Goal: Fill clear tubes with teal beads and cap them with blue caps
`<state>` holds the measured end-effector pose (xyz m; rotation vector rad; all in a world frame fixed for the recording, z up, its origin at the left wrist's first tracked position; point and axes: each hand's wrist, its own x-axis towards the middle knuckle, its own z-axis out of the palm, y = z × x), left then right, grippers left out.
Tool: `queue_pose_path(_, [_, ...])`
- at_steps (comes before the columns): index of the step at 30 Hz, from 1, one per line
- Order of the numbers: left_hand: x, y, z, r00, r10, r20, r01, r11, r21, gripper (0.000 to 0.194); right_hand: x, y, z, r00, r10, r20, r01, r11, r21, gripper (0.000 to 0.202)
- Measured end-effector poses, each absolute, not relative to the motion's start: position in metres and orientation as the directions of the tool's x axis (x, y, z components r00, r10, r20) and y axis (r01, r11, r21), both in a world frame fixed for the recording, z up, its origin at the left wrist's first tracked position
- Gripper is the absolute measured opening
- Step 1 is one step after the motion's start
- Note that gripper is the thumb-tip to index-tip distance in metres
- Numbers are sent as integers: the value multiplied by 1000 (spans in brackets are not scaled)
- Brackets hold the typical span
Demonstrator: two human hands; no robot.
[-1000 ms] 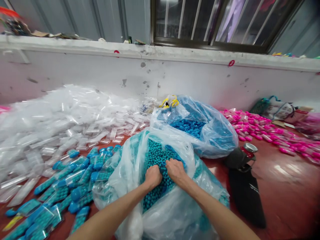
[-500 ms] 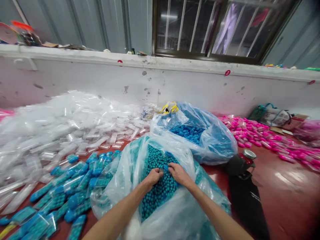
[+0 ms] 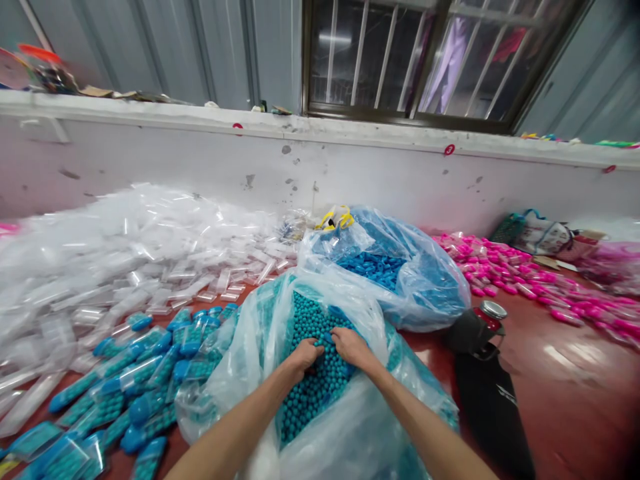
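In front of me a large clear plastic bag stands open, filled with small teal balls. Both hands are over the balls, close together. My right hand pinches a small blue plastic piece between thumb and fingers. Pinched at the fingertips, my left hand is just left of that piece; what it holds, if anything, I cannot make out. Against the bag's left side lie several clear tubes packed with teal balls and fitted with blue ends.
Behind is a second plastic bag of blue pieces. Empty clear tubes are heaped at left. Pink pieces spread across the red floor at right, near a metal-lidded jar and a black cloth item.
My hands have come closer together, the right one moving slightly left with the blue piece. The whole view has shifted a little.
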<state>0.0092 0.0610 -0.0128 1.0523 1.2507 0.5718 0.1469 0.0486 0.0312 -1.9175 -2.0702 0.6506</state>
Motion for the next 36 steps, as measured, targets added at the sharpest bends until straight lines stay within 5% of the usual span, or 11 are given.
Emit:
queue_pose_path(12, [-20,42,10,386,831,-399,7,430,903,48,148,46,24,-243,951,-189,518,-37,-855,21])
queue_pose_path(17, [-19,32,19,418,838,-351,-20,395,918,46,136,40,27,-184,971,-152,453,-53,-890,24])
queue_pose_path(21, [-12,26,21,376,876,-300,-151,378,913,55,127,30,32,-80,996,24,463,59,-884,28])
queue_pose_path(28, [-11,22,25,283,904,-320,-308,401,863,81,123,16,49,-172,966,193,592,258,-764,29])
queue_pose_path(36, [-15,20,23,290,924,-249,-238,322,916,81,129,19,55,-317,940,127,515,283,-809,28])
